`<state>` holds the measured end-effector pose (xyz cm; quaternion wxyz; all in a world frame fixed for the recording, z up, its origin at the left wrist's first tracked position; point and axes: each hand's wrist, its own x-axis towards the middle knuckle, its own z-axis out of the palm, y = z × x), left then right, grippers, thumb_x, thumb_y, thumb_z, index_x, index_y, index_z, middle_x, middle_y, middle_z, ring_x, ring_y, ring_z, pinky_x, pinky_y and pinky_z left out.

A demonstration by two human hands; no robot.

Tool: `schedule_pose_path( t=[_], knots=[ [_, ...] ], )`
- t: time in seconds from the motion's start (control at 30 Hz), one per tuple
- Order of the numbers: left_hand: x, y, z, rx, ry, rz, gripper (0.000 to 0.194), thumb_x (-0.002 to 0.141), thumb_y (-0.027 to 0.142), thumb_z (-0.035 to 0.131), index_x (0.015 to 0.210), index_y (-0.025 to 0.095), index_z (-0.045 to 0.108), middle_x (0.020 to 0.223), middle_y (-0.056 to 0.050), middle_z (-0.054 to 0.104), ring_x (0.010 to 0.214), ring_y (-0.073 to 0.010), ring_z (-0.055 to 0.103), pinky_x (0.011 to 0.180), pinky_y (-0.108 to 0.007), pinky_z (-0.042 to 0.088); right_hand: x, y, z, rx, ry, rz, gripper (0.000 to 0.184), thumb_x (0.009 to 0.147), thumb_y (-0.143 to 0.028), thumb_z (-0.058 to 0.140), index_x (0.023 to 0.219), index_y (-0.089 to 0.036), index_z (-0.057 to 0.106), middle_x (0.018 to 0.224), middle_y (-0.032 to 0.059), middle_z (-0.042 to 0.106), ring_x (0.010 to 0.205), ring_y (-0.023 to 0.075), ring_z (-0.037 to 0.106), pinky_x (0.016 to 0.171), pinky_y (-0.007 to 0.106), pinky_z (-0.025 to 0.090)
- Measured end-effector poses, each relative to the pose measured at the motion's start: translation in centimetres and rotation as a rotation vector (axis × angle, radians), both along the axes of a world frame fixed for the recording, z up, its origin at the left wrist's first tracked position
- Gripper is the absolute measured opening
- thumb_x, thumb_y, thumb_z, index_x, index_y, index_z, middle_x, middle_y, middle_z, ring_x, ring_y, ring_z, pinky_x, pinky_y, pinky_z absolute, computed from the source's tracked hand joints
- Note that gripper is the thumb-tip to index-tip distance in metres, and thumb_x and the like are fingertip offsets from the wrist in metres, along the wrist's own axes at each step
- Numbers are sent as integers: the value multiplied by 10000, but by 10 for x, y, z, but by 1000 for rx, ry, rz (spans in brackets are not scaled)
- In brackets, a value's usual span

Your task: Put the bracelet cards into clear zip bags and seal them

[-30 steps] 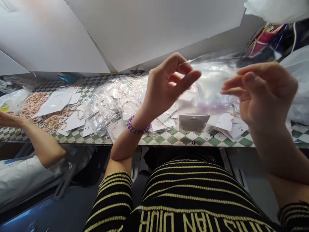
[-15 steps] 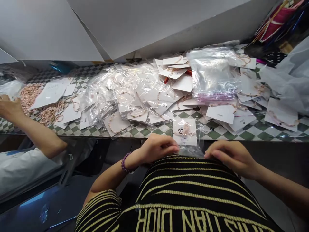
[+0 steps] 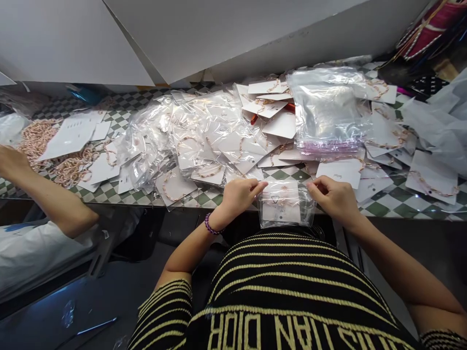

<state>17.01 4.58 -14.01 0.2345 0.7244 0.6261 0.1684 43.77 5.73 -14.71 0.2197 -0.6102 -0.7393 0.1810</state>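
A clear plastic bag (image 3: 306,214) with a white card (image 3: 280,214) inside lies at the table's front edge, its lower part hanging over toward my body. My left hand (image 3: 241,194) pinches the bag's upper left corner between thumb and fingers. At the upper right corner, my right hand (image 3: 333,197) grips the bag the same way. Through the film I see a printed triangle mark and a faint chain on the card. Just behind my hands lie bagged cards with bracelets (image 3: 207,172) and loose white cards (image 3: 339,172).
A stack of empty clear bags (image 3: 328,112) lies on the cards at the back right. Loose pink-gold chains (image 3: 38,138) are heaped at the left, beside a co-worker's hand (image 3: 12,163). White film (image 3: 434,131) covers the right end. A grey-white panel (image 3: 219,39) stands behind.
Both my hands have moved up and forward, from the bag's lower end to its upper corners. The bag has tilted slightly and shifted a little toward my body.
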Motion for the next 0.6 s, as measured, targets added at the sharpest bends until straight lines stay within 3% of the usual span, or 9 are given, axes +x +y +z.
schedule_pose_path(
  t=[0.1,0.17,0.27,0.37,0.4,0.47,0.53,0.6],
  knots=[
    [5,2,-2,38,198,10,460,947,483,580,629,151,606,588,-25,578,542,-122,470,546,-259,175,-4,2,-5,14,-78,10,292,859,-433,545,733,-192,651,565,21,616,522,141,559,516,246,307],
    [5,1,-1,43,227,12,371,926,480,618,735,162,631,610,-16,583,554,-131,493,533,-257,186,-4,3,-5,17,-114,24,280,844,-440,570,731,-192,634,535,12,591,490,142,535,488,246,261],
    [-2,-2,4,142,90,13,308,934,470,611,1032,179,613,672,16,608,570,-122,538,524,-240,312,1,-1,0,25,-120,80,262,861,-444,585,873,-191,654,541,-18,585,466,129,530,466,238,287],
    [-7,-6,11,364,-177,-134,373,1024,450,391,1240,174,516,1033,-55,672,854,-131,654,742,-255,526,12,-11,6,205,-43,188,283,948,-394,507,1085,-180,631,627,-17,630,501,113,562,515,239,411],
    [-7,-7,11,400,-232,-238,436,1034,471,318,1306,170,480,1202,-94,632,1044,-153,643,884,-287,546,16,-14,7,290,-10,270,321,963,-393,488,1165,-172,604,740,16,683,597,127,621,585,247,474],
    [-3,-7,6,338,-219,-484,596,1014,570,254,1428,163,387,1431,-134,488,1348,-209,476,1135,-380,453,20,-19,4,409,-13,522,509,950,-471,503,1340,-145,508,1113,121,702,974,207,684,830,327,546],
    [2,-5,-3,165,-101,-649,753,966,676,262,1495,142,308,1535,-144,352,1468,-262,308,1254,-472,300,22,-21,-4,415,-126,792,731,909,-554,538,1468,-107,389,1430,181,524,1322,295,518,1054,451,468],
    [5,-3,-8,44,-41,-684,805,948,703,274,1512,130,283,1567,-144,287,1496,-283,236,1277,-520,227,21,-21,-13,395,-242,896,725,911,-465,557,1501,-93,357,1521,173,420,1417,312,413,1125,506,398]
  ],
)
